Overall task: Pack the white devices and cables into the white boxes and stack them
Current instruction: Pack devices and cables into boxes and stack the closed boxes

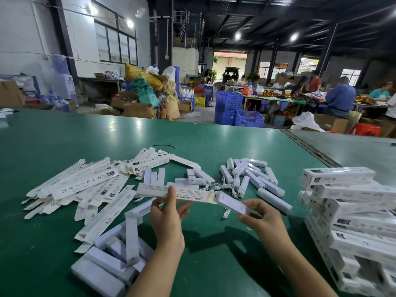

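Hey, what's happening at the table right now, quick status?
Left hand grips white box. Right hand pinches white device, its tip at the box's open end. Nothing between them; finished stack sits to the right.

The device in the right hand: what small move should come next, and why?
Probably slide the device leftward, deeper into the box. Its tip sits at the box's open end and most of it is outside. The left hand pinches the box, and the right hand holds the device's outer end.
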Demonstrator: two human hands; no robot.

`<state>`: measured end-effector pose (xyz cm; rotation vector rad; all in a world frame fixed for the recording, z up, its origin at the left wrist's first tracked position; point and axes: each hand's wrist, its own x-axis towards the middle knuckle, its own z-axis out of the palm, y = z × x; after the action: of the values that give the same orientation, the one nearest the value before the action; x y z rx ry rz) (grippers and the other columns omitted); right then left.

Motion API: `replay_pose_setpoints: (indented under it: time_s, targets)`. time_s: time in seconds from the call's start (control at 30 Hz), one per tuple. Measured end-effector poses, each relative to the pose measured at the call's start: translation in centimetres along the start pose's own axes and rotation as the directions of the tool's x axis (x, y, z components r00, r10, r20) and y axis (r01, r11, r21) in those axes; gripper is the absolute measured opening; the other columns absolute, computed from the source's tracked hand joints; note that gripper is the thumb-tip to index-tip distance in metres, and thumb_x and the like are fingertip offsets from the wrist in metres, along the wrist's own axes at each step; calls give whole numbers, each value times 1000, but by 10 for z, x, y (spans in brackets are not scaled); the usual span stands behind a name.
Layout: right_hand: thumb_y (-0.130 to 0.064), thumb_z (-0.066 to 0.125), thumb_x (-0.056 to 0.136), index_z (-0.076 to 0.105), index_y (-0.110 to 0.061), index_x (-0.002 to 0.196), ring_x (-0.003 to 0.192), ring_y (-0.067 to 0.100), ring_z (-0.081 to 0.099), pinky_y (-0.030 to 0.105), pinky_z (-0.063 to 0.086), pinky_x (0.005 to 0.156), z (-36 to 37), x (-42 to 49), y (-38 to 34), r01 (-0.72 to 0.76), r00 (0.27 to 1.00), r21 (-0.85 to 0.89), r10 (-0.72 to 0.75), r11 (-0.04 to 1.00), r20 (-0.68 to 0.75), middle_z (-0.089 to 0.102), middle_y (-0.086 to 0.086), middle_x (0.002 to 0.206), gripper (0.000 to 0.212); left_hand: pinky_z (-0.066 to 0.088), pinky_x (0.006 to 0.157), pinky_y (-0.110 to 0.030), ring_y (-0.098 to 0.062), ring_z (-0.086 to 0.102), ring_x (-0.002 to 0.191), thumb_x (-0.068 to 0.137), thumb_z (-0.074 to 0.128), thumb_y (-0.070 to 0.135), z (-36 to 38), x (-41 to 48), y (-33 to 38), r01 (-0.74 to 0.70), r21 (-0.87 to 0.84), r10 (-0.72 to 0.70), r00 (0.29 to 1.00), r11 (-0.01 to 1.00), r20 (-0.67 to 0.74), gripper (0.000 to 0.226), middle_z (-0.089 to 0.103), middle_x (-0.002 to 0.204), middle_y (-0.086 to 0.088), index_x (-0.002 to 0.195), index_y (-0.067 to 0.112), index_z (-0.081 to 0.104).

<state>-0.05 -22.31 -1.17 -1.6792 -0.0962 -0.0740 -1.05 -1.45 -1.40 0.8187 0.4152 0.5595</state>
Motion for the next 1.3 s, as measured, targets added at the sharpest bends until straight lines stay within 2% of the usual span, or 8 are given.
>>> replay_pose_setpoints:
  time_s: [0.43,0.7,0.8,0.9,1.0,1.1,1.17,1.3]
  targets:
    - [-5,81,76,72,-35,96,87,0,67,18,55,80,18,-12,-12,189,979,-246,-202,951,-26,64,-10,97,37,55,52,-25,-27,75,69,91,68,18,3,-7,-9,-93,158,63,981,983,184,20,78,88,2,99,11,51]
    - [-15,72,86,44,-30,140,47,18,50,27,44,48,33,-18,-13,32,991,158,-52,987,127,75,4,91,63,53,50,-23,-28,76,72,91,68,20,6,-12,-17,-72,183,30,974,981,224,20,78,89,3,103,13,55]
    - [-34,68,78,40,-52,136,46,24,54,27,43,46,31,-21,-10,-126,923,320,-7,939,384,71,14,83,66,53,50,-21,-27,76,71,90,68,26,8,-15,-20,-48,203,-10,961,978,275,19,78,91,2,102,15,57]
    - [-22,54,78,56,-40,126,44,22,54,25,42,44,31,-9,-4,-85,967,417,-25,905,252,72,15,106,51,53,49,-22,-25,75,68,92,66,25,8,-13,-19,-17,185,-24,976,983,217,16,78,89,3,99,15,55]
    - [-9,50,88,64,-31,107,68,12,60,23,47,60,26,11,7,183,979,-116,-192,976,-69,70,6,112,33,55,51,-24,-24,75,68,92,67,26,6,-7,-13,-34,145,16,993,989,118,20,77,85,7,98,15,52]
    - [-33,49,100,46,-27,142,136,17,38,34,37,109,19,31,28,238,971,-743,-182,626,158,39,-4,152,42,54,55,-27,-25,75,69,92,68,30,3,-4,-11,-29,136,22,998,990,59,25,72,90,2,97,15,49]
    - [-45,42,101,36,-27,149,146,20,21,36,26,116,22,36,35,279,958,-857,-59,434,282,24,-5,160,52,54,55,-26,-25,75,69,92,68,30,2,-3,-10,-24,136,18,999,990,49,25,70,96,0,98,15,50]
    - [-35,57,97,63,-18,129,132,20,45,22,31,107,18,35,29,336,937,-807,-88,486,338,45,2,147,37,55,56,-27,-25,75,70,91,69,30,1,-2,-11,10,146,-16,999,989,43,24,71,94,3,97,16,51]
